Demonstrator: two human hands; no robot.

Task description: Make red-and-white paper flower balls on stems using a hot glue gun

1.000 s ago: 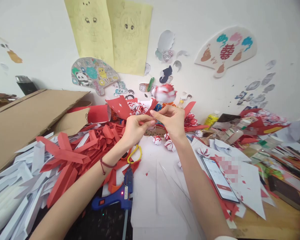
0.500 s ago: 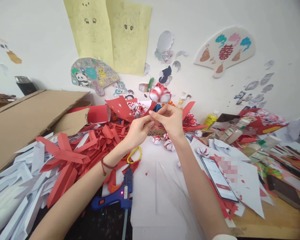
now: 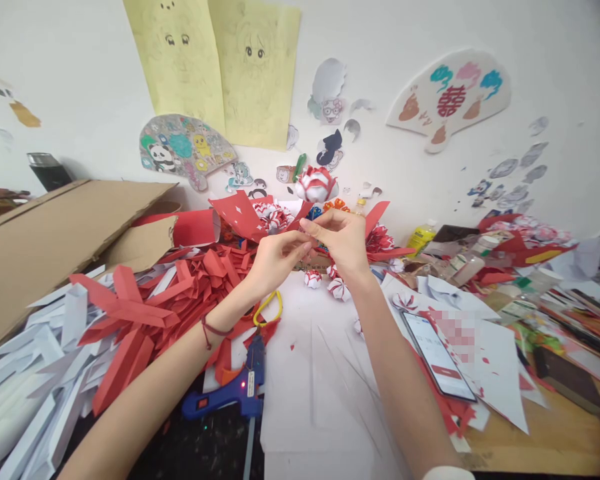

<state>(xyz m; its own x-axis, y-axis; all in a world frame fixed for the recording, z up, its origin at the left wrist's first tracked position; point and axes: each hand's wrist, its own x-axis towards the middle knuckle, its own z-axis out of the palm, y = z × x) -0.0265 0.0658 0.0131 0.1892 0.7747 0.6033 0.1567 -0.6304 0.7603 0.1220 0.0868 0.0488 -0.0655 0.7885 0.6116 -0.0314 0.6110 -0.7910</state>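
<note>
A red-and-white folded paper flower point(image 3: 316, 185) stands upright above my fingertips, slightly blurred. My right hand point(image 3: 341, 243) pinches just below it, where a thin stem seems to run, mostly hidden by the fingers. My left hand point(image 3: 284, 259) is closed with thumb and fingertips together at the same spot, touching the right fingertips. Beyond and below my hands, several small red-and-white paper flowers point(image 3: 339, 289) lie on white sheets point(image 3: 300, 413). Thin clear wires or sticks point(image 3: 347, 373) rest on those sheets.
A blue glue gun point(image 3: 245, 390) with its red light lit lies beside yellow-handled scissors point(image 3: 269, 311). Folded red strips point(image 3: 125, 307) and white strips point(image 3: 45, 353) are heaped left, near cardboard point(image 3: 65, 233). A phone point(image 3: 440, 357) lies right; wrapped paper bouquets point(image 3: 275, 217) stand behind.
The paper flower has turned about its stem, showing different red and white petals. Both hands stay in nearly the same place, their fingers shifted slightly.
</note>
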